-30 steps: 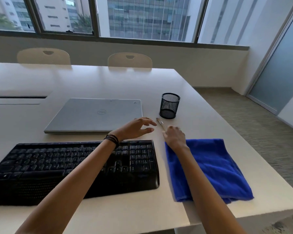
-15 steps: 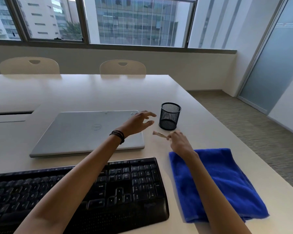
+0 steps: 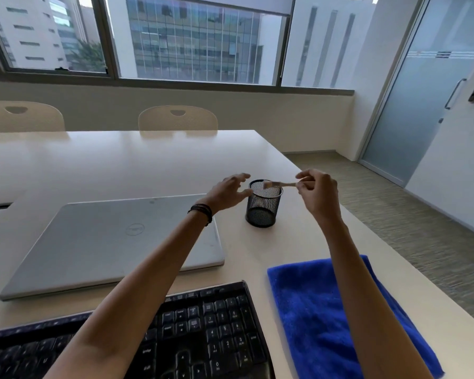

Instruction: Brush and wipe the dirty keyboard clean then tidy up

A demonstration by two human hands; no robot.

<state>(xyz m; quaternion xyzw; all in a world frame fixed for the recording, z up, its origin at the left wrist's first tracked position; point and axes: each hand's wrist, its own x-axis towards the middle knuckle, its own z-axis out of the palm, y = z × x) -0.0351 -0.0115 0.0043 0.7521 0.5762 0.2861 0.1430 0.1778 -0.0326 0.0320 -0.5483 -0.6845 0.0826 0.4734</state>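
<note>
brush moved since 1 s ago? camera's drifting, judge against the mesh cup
Yes. The brush, pinched by the right hand, rose from the table in front of the mesh cup to above its rim.

Both forearms reach forward, left hand [image 3: 227,193] hovering, fingers spread and slightly curled. Raised right hand [image 3: 319,194] pinches brush [image 3: 281,184] at fingertips.

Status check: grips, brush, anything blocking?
Left grip open, beside mesh cup. Right grip pinches brush by the handle, brush level, bristles over the cup's mouth. Nothing between brush and cup.
</note>
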